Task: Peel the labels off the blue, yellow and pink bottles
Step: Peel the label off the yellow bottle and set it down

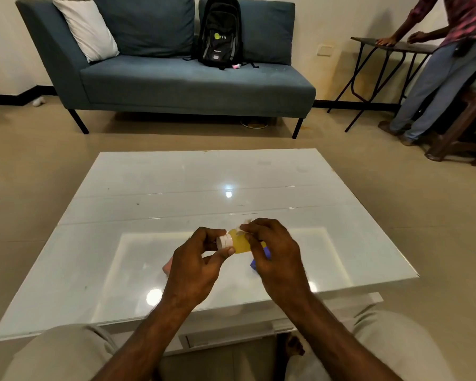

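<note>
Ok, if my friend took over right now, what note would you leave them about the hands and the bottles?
Left hand: holds the yellow bottle sideways at its white cap.
Right hand: pinches a pale strip of label lifting off that bottle.
Pink bottle: on the white table, mostly hidden behind the left hand.
Blue bottle: on the table, mostly hidden behind the right hand.
Done: yellow label partly off.
Left: finish yellow. I cannot tell whether pink and blue still have labels, so check them.

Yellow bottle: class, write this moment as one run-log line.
step: peeling label | yellow bottle: sideways, held above table | left hand: grips cap end | right hand: fingers pull label | pink bottle, blue bottle: on table
</note>
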